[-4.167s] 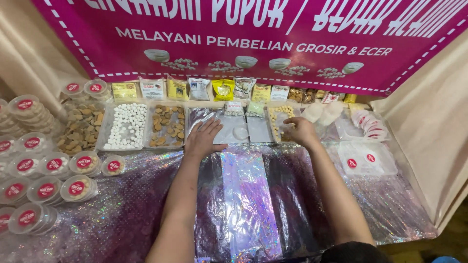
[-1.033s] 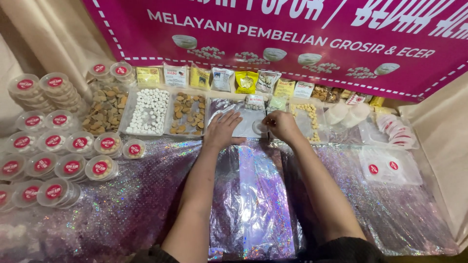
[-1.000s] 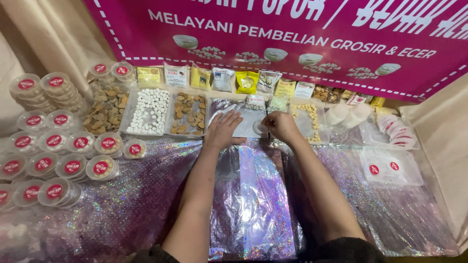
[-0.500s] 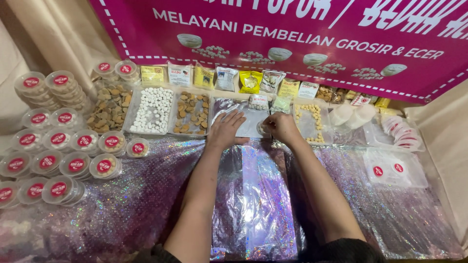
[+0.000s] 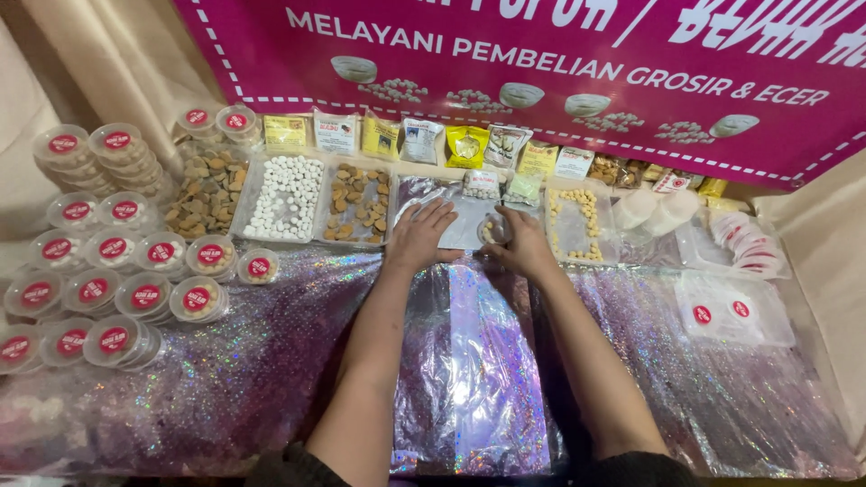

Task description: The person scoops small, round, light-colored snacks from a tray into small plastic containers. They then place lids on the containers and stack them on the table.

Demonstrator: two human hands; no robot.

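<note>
- Head view, hands: left hand lies flat, fingers spread and empty, on the clear plastic tray at the middle of the back row.
- Right hand is curled around a small round clear container, which holds a few pale pellets and sits at the right end of that same tray, touching the fingertips.
- Change: half a second earlier the right hand stood slightly higher over the container; four seconds earlier it was at the tray of pale yellow pellets to the right, and the container lay empty on the middle tray. The pellets now in it suggest a portion has been carried across.
- The left hand has kept its flat pose on the tray throughout, apparently steadying it.
- Head view, surroundings, left: trays of white tablets and brown pieces lie just beside the middle tray; further left stand rows of lidded round tubs with red labels.
- Behind the trays: a row of small sachets leans against a pink banner.
- Right: flat plastic packs with red dots rest well apart from the hands.
- All stands on a surface covered in glittering purple foil.
</note>
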